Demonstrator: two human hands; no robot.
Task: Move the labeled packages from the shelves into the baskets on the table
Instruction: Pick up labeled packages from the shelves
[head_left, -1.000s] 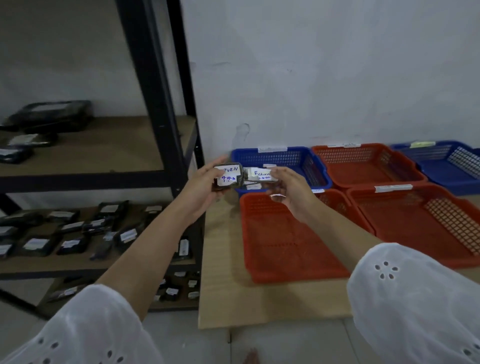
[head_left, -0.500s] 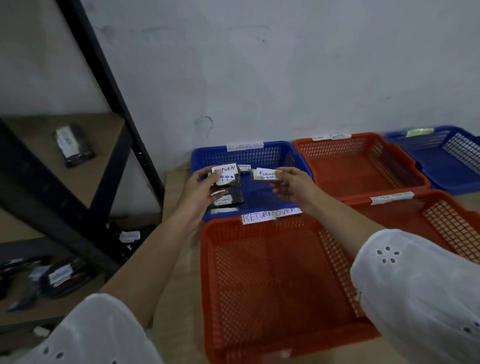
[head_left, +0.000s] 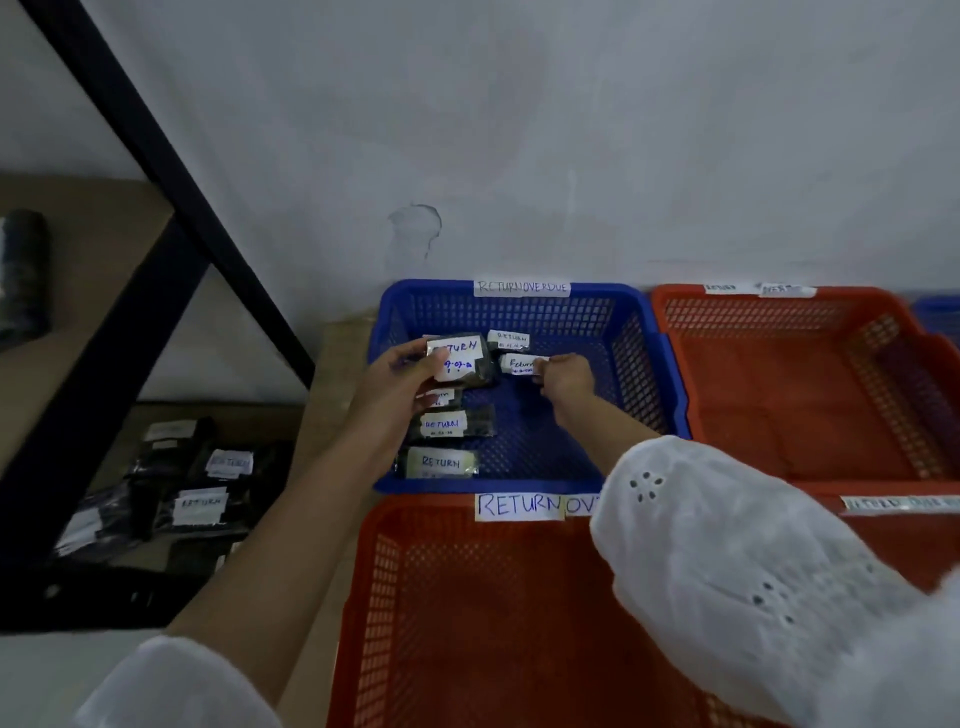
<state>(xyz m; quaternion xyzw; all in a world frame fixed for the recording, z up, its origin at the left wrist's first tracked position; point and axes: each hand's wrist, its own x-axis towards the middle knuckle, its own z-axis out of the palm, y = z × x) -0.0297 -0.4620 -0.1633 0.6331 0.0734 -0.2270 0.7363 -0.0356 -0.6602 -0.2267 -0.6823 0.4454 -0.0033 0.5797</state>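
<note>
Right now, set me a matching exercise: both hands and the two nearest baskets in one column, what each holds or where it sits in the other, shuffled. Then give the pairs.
1. left hand
2. right hand
3. blue basket
4. near orange basket

A. has labeled packages lying on its floor
B. pinches a small package by its white label
C. closest to the camera, visible floor bare
D. grips the package with the big RETURN label

Pairs: 1-D, 2-B, 3-A, 4-C
</note>
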